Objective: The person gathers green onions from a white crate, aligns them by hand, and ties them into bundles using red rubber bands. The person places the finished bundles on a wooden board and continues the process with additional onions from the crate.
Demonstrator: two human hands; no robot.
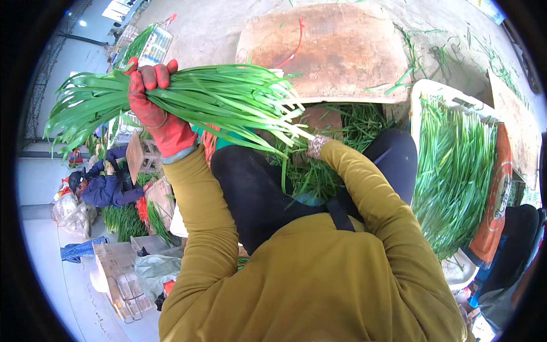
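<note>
My left hand [150,98], in a red rubber-coated glove, is closed around a thick bunch of garlic chives [222,89]. The bunch lies nearly level in the air, its leafy tips drooping to the left and its pale cut ends to the right. Near those ends is the leopard-patterned cuff [317,146] at my right wrist. The stalks and cuff hide my right hand, so its fingers cannot be made out. Below it, loose green trimmings [314,175] lie between my knees.
Ahead stands a worn wooden board [342,51] with a red tie [301,32] on it. To my right, a white plastic crate [459,96] holds many chives, with an orange sack [495,192] over its side. At left, a person [107,188] in dark blue sits by more bundles.
</note>
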